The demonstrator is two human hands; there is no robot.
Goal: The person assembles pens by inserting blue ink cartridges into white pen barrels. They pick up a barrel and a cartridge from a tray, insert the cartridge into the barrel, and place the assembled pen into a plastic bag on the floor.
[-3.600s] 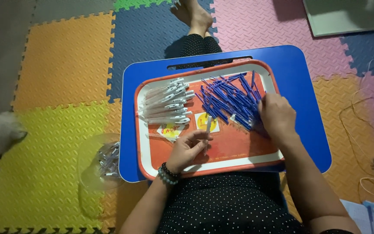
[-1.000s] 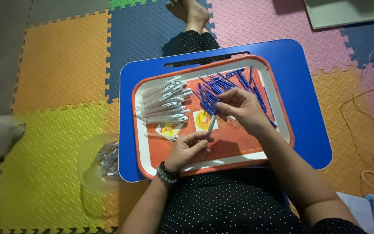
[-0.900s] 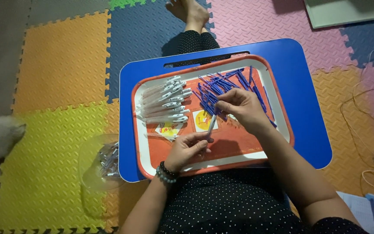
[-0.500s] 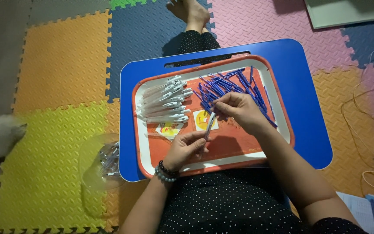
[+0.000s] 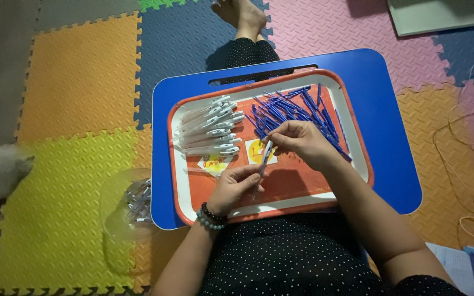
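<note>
Head view: both hands grip a pen.

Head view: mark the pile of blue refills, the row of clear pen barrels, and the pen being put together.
blue refills (image 5: 294,109), head view, middle of the loose pile.
clear pen barrels (image 5: 209,127), head view, centre of the row.
pen (image 5: 265,156), head view, mid-shaft between the hands.

Floor under me: interlocking foam mats with jigsaw edges, squares of orange, yellow, blue, pink and grey. Blue lap counter sits over them. Pale board at top right corner. White cables loop across the right-hand mats. Light is dim, edges darker.
</note>
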